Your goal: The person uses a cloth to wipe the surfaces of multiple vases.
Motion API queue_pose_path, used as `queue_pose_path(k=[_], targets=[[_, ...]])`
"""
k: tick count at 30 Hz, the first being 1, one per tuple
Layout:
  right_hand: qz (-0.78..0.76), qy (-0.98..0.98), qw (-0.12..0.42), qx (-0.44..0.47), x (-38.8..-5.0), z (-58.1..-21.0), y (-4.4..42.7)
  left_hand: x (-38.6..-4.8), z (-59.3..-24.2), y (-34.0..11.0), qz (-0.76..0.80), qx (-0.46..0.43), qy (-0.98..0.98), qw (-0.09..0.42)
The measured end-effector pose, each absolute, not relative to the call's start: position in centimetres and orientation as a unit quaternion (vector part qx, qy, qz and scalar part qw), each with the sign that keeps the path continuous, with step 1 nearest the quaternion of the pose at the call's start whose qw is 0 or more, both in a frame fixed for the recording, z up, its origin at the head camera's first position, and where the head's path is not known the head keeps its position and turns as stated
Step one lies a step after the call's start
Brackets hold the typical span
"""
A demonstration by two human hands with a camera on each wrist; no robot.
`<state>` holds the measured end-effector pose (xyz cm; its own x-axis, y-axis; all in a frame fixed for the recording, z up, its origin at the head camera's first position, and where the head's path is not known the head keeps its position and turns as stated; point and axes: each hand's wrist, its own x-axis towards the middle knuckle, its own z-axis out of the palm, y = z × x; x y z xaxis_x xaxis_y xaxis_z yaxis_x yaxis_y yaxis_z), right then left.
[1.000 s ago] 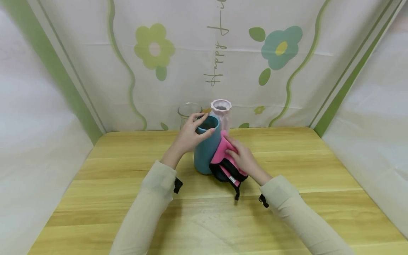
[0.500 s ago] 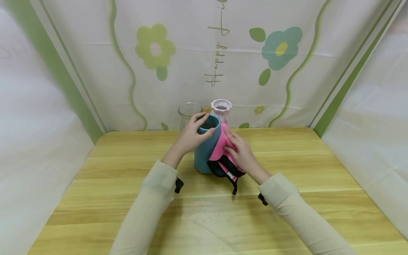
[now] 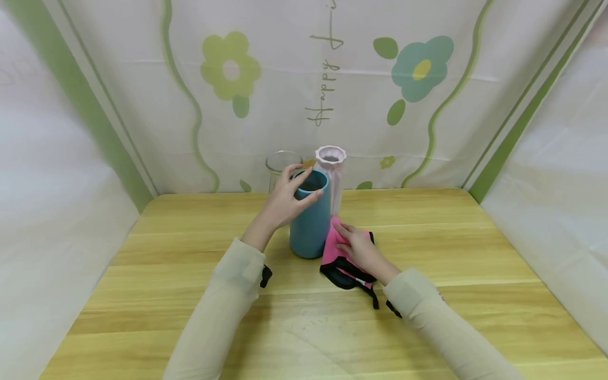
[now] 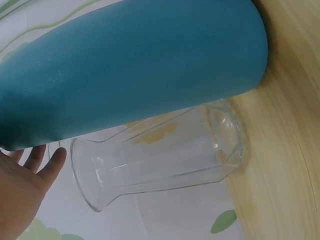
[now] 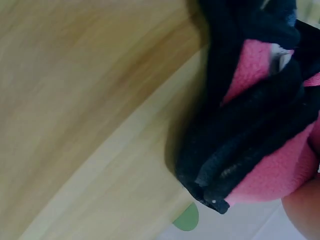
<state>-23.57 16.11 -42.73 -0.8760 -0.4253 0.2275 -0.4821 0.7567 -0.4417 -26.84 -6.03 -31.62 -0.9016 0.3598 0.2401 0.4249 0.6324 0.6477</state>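
A tall blue vase (image 3: 310,224) stands upright on the wooden table. My left hand (image 3: 282,203) holds it near the rim, thumb on the near side and fingers around the far left. In the left wrist view, fingertips (image 4: 52,165) show beside the top of the vase (image 4: 140,70). Low on the right, my right hand (image 3: 364,252) grips a folded pink fleece cloth (image 3: 332,248) with black edging and a strap. The cloth lies against or close beside the lower right of the vase. In the right wrist view, the cloth (image 5: 270,172) hides most of that hand.
Behind the blue vase, to the left, stands a clear glass vase (image 4: 165,155). A pale pink vase (image 3: 336,184) with a scalloped rim is right behind it. A floral cloth backdrop (image 3: 285,95) rises at the table's (image 3: 190,227) far edge.
My right hand first slid the pink cloth slightly up the blue vase's right side, then brought it down and a little right. The left hand and vase have hardly moved.
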Motion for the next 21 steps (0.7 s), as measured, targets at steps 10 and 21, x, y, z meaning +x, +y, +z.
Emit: queue_pose_path(k=[10, 21], targets=[[0.319, -0.918, 0.073, 0.224, -23.8, -41.3, 15.9, -26.8, -30.9, -6.3, -0.374, -0.217, -0.902, 0.027], [0.415, -0.861, 0.192, 0.225, -24.0, -37.6, 15.0, -26.8, -30.8, -6.2, -0.373, -0.216, -0.902, 0.011]])
